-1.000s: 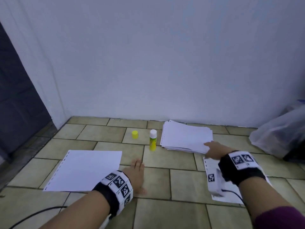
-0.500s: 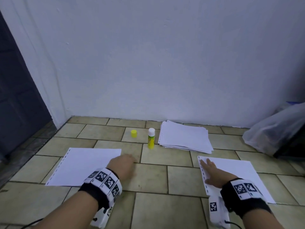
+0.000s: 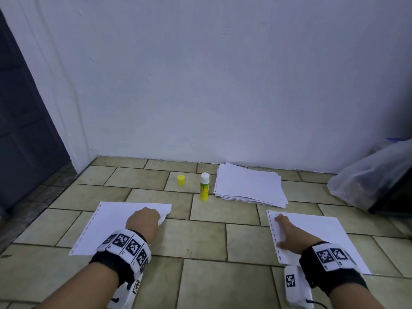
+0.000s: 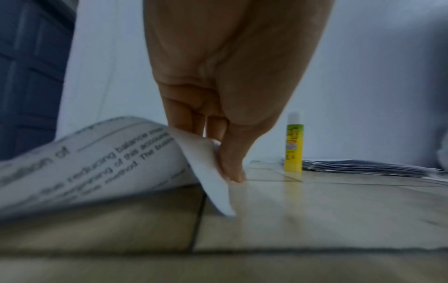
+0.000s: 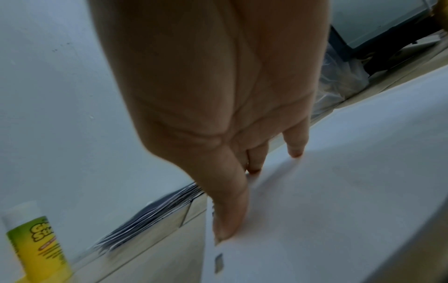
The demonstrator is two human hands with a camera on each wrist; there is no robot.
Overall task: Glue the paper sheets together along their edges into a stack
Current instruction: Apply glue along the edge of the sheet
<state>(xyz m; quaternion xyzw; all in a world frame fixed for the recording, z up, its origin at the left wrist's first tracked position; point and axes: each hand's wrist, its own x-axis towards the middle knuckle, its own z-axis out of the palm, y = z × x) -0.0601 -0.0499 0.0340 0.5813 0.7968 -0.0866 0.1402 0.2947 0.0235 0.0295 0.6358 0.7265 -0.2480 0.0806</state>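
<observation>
At the left edge of the head view a dark door (image 3: 22, 130) stands beside the white wall (image 3: 223, 74). Lower left, a punched paper sheet (image 3: 107, 224) lies on the tiled floor (image 3: 205, 239). The left hand (image 3: 142, 221) pinches its right edge between thumb and curled fingers, and that edge curls up off the tiles. The left wrist view shows printed text on the lifted underside, too blurred to read.

Towards the middle, a small yellow cap (image 3: 181, 180) sits alone on a tile, apart from the uncapped glue stick (image 3: 204, 186), which stands upright just left of a loose pile of sheets (image 3: 249, 186) near the wall.

Lower right, a second sheet (image 3: 316, 237) lies flat. The right hand (image 3: 287, 235) rests on its punched left margin with fingers straight and spread, gripping nothing.

At the right edge, a clear plastic bag (image 3: 367, 177) slumps against something dark. Its contents are hard to make out through the plastic, and the frame cuts it off.
</observation>
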